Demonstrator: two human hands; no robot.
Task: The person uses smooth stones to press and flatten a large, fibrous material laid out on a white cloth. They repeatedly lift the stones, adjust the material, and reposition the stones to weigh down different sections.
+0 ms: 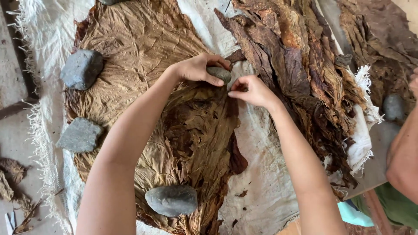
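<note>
We count four grey stones on the flattened brown leaves (pixel 143 48): two on the left side (pixel 82 68) (pixel 80 135), one near us (pixel 171 200), and a small stone (pixel 219 73) gripped in our left hand (pixel 198 68). Our right hand (pixel 252 91) pinches a leaf edge just beside it. One white cloth (pixel 257 174) lies under everything; a second pile of darker leaves (pixel 300 61) lies right.

Flattened leaves (pixel 143 48) lie on a cloth (pixel 257 143) with three stones (pixel 82 68) on them; a leaf heap (pixel 300 56) lies right, perhaps overlapping the cloth.
</note>
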